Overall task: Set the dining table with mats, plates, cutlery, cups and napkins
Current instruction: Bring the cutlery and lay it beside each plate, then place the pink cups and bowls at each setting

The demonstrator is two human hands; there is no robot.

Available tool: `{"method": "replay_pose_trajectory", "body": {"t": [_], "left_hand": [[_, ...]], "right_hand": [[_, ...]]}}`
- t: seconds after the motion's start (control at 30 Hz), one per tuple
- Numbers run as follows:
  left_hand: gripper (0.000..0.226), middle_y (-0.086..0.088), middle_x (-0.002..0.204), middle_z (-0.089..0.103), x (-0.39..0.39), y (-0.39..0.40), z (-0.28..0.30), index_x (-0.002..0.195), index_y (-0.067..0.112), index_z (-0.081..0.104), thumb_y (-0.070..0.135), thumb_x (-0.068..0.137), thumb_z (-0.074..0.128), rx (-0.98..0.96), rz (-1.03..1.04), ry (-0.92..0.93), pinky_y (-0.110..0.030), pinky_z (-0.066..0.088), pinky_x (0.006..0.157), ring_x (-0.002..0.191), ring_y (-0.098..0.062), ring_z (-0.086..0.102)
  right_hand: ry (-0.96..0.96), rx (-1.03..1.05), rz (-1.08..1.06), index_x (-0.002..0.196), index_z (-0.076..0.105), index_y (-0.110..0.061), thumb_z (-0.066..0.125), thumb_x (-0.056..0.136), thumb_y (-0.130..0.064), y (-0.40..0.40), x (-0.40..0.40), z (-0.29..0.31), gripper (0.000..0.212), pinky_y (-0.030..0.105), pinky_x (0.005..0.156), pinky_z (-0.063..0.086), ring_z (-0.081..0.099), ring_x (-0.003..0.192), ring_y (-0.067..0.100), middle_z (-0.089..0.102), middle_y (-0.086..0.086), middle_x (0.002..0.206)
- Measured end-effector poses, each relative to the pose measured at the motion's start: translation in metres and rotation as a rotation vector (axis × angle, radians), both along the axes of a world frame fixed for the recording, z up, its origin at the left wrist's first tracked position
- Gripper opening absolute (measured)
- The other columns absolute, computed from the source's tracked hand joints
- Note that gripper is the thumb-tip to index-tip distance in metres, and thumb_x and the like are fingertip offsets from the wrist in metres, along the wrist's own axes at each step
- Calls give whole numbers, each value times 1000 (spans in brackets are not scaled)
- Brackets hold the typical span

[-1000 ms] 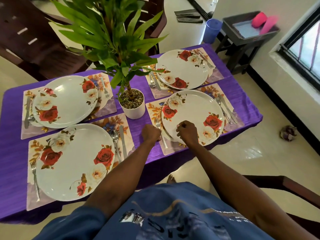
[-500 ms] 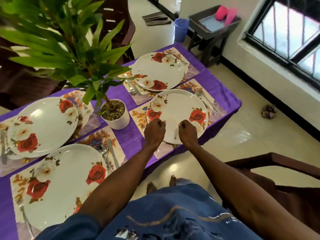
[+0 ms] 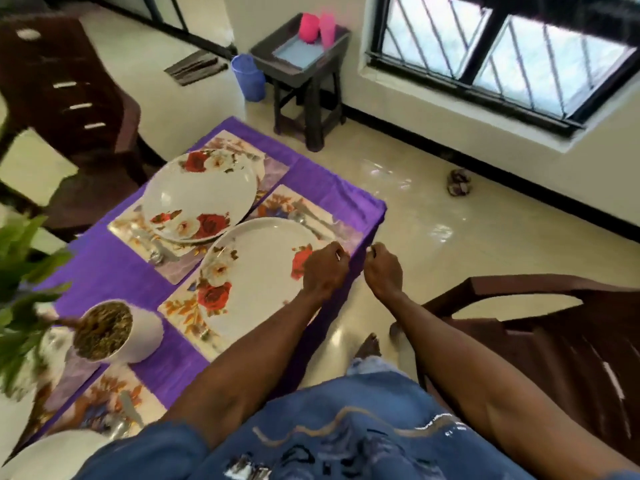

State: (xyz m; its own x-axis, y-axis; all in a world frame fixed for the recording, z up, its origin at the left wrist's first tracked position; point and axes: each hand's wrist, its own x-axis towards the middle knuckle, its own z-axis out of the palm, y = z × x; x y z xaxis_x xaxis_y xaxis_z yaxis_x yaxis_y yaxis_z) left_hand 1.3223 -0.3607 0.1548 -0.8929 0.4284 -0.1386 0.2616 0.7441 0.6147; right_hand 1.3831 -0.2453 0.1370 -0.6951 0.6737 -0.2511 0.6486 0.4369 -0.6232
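Plate (image 3: 256, 268) near table edge (image 3: 360, 258), hands (image 3: 325, 271) curled.

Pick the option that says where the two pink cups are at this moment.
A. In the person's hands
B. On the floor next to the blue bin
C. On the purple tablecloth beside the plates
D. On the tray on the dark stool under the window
D: the pink cups stand at the back of the tray on the dark stool by the window, away from the dining table.
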Motion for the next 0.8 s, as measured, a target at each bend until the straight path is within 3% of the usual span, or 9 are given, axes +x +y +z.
{"method": "replay_pose_trajectory", "body": {"t": [0.23,0.53,0.8], "left_hand": [[25,-13,88,70,-19,131,-11,89,10,63,33,95,56,-19,-180,-12,-32,39,67,83,-33,64],[26,-10,91,72,-43,250,-27,93,13,65,37,95,57,-68,-345,-23,-34,47,69,85,-32,66],[24,-15,100,69,-109,357,-59,95,12,65,33,93,55,-274,-513,-30,-35,47,71,92,-36,64]], "right_hand": [[-81,8,-152,104,59,-8,38,100,-23,121,1,-14,26,38,70,43,61,91,39,67,18,101],[-133,33,-245,98,58,-7,37,99,-22,223,-8,-19,26,34,66,38,61,86,37,67,17,99],[-228,61,-217,100,63,-7,43,96,-20,321,-47,-36,24,31,67,37,62,95,38,67,19,106]]}}
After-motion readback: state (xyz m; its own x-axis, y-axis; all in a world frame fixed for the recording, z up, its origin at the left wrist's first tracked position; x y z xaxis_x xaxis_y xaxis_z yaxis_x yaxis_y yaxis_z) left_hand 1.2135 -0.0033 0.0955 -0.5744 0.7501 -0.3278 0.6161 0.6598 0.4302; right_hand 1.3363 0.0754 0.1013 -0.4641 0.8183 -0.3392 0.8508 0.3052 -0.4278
